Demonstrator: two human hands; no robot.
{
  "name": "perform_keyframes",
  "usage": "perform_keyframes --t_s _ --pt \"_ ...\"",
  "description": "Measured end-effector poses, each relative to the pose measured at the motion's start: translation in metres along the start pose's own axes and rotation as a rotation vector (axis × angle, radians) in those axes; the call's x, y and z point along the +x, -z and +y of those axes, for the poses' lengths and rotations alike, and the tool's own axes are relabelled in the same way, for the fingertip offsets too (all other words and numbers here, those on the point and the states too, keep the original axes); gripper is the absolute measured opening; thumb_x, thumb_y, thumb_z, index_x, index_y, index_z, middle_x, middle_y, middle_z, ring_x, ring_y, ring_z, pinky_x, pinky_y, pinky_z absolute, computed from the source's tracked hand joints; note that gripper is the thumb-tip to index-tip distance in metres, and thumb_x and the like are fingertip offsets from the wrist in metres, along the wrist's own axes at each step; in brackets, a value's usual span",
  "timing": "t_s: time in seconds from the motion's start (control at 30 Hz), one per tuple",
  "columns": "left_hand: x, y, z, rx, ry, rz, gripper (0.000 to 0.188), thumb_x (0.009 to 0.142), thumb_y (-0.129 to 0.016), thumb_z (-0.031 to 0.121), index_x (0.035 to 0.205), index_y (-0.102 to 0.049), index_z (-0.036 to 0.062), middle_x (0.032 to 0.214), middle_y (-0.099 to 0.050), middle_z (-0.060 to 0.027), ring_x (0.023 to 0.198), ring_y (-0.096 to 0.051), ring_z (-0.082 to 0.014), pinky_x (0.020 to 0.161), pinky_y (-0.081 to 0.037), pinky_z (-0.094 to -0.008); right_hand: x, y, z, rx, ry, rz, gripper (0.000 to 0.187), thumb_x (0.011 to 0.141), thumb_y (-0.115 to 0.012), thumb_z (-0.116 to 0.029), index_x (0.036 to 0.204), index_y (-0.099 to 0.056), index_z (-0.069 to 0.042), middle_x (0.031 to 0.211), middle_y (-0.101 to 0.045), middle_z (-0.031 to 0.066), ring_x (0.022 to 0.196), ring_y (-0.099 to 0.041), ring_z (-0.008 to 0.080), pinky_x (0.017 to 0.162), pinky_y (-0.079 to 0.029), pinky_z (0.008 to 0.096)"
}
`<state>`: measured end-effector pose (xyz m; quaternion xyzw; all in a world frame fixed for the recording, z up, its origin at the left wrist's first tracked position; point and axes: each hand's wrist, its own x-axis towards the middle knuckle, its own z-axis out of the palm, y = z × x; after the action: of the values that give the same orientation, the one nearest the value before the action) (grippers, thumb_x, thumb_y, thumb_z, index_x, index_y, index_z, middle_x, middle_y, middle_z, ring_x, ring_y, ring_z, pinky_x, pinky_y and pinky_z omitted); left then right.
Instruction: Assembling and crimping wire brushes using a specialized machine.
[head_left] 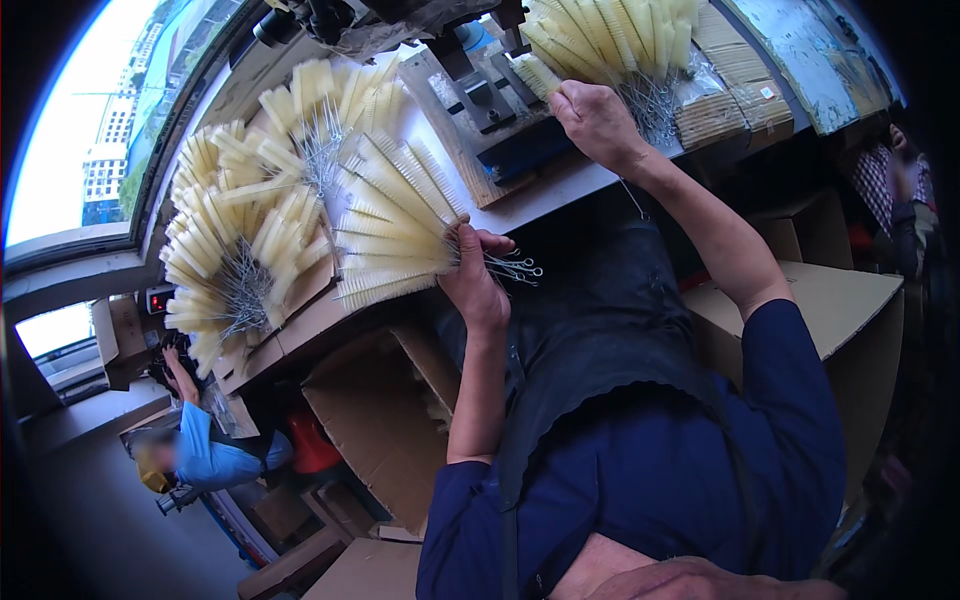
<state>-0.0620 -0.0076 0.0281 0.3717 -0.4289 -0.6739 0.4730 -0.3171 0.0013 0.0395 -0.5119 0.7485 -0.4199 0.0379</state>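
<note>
My left hand (474, 275) is closed round a fanned bunch of bottle brushes (395, 215) with cream bristles. Their looped wire ends stick out past my thumb on the right. Up at the machine (485, 100), my right hand (600, 125) pinches a single bottle brush (537, 76). Its bristle end points toward the machine's metal head, and a wire hangs down below my wrist. Whether the bristles touch the machine I cannot tell.
Piles of brushes (215, 230) lie on the bench at left, and another pile (610, 40) is beyond my right hand. Flattened cardboard (720, 75) sits at the right. Open cardboard boxes (375, 420) stand under the bench. A person in blue (225, 450) works at lower left.
</note>
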Motion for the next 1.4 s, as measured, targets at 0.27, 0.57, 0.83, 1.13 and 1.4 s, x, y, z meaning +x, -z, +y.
perform_keyframes --t_s 0.27,0.57,0.83,1.13,1.4 --pt "0.002 -0.006 0.002 0.017 0.037 0.007 0.021 0.103 -0.055 0.019 0.11 -0.056 -0.0003 0.076 -0.062 -0.0076 0.071 -0.065 -0.0181 0.066 -0.057 -0.0323 0.014 0.009 -0.014 0.088 -0.058 -0.071 0.032 0.098 -0.05 -0.022 0.085 -0.063 0.004 0.081 -0.064 0.0265 0.082 -0.064 0.043 0.077 -0.051 0.0494" --pt "0.002 -0.005 0.006 -0.034 -0.017 0.099 0.016 0.096 -0.064 0.01 0.107 -0.061 -0.0004 0.094 -0.064 -0.0079 0.08 -0.065 -0.0167 0.068 -0.059 -0.0339 0.02 0.027 -0.025 0.323 -0.332 -0.261 0.034 0.092 -0.048 -0.023 0.083 -0.064 0.006 0.074 -0.062 0.023 0.067 -0.058 0.0358 0.069 -0.049 0.0417" --pt "-0.006 0.0 0.004 -0.066 0.011 0.13 0.011 0.092 -0.069 0.005 0.099 -0.063 0.0003 0.083 -0.065 -0.007 0.071 -0.065 -0.0161 0.066 -0.059 -0.0327 0.039 0.055 0.01 -0.076 -0.178 0.049 0.039 0.097 -0.05 -0.032 0.084 -0.066 0.002 0.081 -0.068 0.0242 0.081 -0.067 0.0397 0.076 -0.051 0.0482" --pt "-0.009 -0.019 0.006 -0.11 0.03 0.023 0.012 0.092 -0.07 0.008 0.099 -0.063 0.0019 0.083 -0.065 -0.0074 0.071 -0.065 -0.0177 0.067 -0.057 -0.0329 0.046 0.059 0.003 -0.15 0.117 0.555 0.043 0.095 -0.063 -0.038 0.115 -0.061 0.0 0.107 -0.067 0.0192 0.091 -0.067 0.0337 0.083 -0.053 0.0412" --pt "-0.025 -0.037 0.005 0.083 0.222 -0.127 0.011 0.09 -0.069 0.007 0.098 -0.065 0.001 0.08 -0.066 -0.0058 0.067 -0.064 -0.0145 0.067 -0.054 -0.0279 -0.039 -0.023 -0.08 0.853 -0.268 -0.317 0.031 0.1 -0.061 -0.03 0.102 -0.061 0.001 0.076 -0.058 -0.0005 0.066 -0.055 0.0084 0.061 -0.048 0.0241"
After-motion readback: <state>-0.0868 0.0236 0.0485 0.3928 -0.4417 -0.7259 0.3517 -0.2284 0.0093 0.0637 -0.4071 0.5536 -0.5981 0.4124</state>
